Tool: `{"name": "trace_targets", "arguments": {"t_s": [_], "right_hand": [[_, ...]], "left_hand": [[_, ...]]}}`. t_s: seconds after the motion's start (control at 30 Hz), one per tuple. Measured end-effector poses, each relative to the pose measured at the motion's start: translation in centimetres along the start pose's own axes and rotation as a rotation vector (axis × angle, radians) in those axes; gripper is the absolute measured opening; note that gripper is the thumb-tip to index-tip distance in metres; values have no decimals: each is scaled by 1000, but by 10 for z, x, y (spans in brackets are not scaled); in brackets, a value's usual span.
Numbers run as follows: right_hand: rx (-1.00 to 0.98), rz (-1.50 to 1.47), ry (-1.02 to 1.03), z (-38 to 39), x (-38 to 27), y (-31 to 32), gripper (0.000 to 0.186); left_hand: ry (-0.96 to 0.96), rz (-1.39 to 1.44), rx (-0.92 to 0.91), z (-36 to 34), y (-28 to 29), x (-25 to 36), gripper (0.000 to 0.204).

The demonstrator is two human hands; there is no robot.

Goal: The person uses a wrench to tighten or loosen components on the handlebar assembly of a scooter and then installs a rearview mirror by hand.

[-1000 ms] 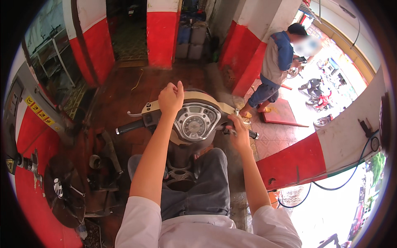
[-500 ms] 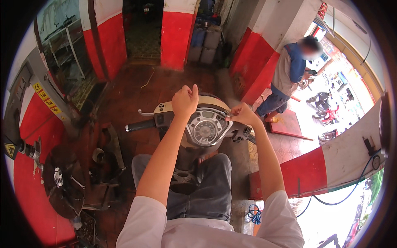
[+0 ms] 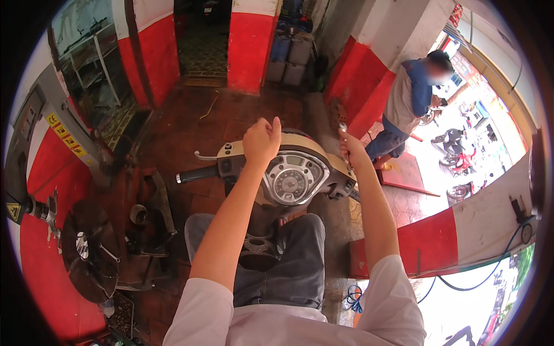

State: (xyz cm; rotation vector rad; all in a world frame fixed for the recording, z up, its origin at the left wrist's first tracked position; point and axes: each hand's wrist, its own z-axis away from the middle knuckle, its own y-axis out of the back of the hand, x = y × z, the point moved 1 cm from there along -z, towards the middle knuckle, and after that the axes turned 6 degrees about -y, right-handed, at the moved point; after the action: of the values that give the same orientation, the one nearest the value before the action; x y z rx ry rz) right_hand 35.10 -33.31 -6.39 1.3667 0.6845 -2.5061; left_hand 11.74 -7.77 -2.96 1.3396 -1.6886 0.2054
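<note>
A scooter's handlebar stands before me, its cream cover point(image 3: 234, 149) framing a round instrument cluster point(image 3: 291, 183) with a silver rim. Over the left part of the cover is my left hand point(image 3: 262, 141), fingers curled and thumb pointing up; whatever it may hold is hidden. My right hand point(image 3: 352, 150) is raised beyond the right side of the cover, its fingers closed. A small silvery piece point(image 3: 343, 126) shows at its fingertips, too small to name. To the left extend the black handlebar grip point(image 3: 198, 175) and silver brake lever point(image 3: 206, 156).
A person point(image 3: 407, 109) stands at the right by a red-and-white pillar point(image 3: 360, 86), near a red board point(image 3: 404, 176). At the left are a tyre-changing machine's dark turntable point(image 3: 89, 251) and metal parts. Plastic jugs point(image 3: 299, 49) stand at the back. A blue hose point(image 3: 461, 284) hangs at right.
My right hand has left the edge of the instrument cluster and moved right and away from me. The left hand stays over the cover. The standing person has leaned slightly.
</note>
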Motion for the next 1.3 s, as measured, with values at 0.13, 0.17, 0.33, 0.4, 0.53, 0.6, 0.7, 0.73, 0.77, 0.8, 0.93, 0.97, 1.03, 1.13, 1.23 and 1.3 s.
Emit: {"name": "trace_targets", "arguments": {"t_s": [0.13,0.17,0.33,0.4,0.53,0.6,0.7,0.73,0.77,0.8,0.93,0.97,1.03,1.13,1.23,1.3], "right_hand": [[67,-596,-134,13,3,42,35],[69,-711,-9,23,9,49,32],[86,-790,436,80,44,62,25],[217,-758,446,106,60,36,23],[293,-630,640,138,101,32,21],[350,-376,774,153,115,17,28],[420,256,819,173,118,3,28],[387,686,981,182,104,-11,24],[386,684,984,188,92,-23,24],[389,963,1125,194,81,-33,22],[240,1398,1144,192,41,-69,37],[107,1466,919,185,35,-72,42],[36,1376,911,164,31,-75,50],[-27,1297,721,134,26,-91,53],[-67,1250,621,117,16,-98,52],[-80,1253,593,115,12,-97,51]], "left_hand": [[-3,3,20,0,0,-5,46],[-9,-15,28,-1,1,-8,46],[-42,-54,55,0,-1,-9,46],[-35,-54,54,0,2,-12,46],[-25,-25,36,1,0,-5,46],[-28,-40,26,1,-1,-6,46],[-44,-38,42,1,-4,-8,46],[-45,-43,39,2,-2,-10,46],[-42,-40,41,1,1,-11,47],[-39,-28,37,0,-2,-9,47],[-32,-43,50,0,3,-10,47],[-24,-31,47,0,2,-8,47],[-17,-19,40,1,-2,-5,47],[-16,-5,31,1,0,-6,47],[-6,-3,12,1,-1,-6,46],[4,1,-5,1,1,-8,46]]}}
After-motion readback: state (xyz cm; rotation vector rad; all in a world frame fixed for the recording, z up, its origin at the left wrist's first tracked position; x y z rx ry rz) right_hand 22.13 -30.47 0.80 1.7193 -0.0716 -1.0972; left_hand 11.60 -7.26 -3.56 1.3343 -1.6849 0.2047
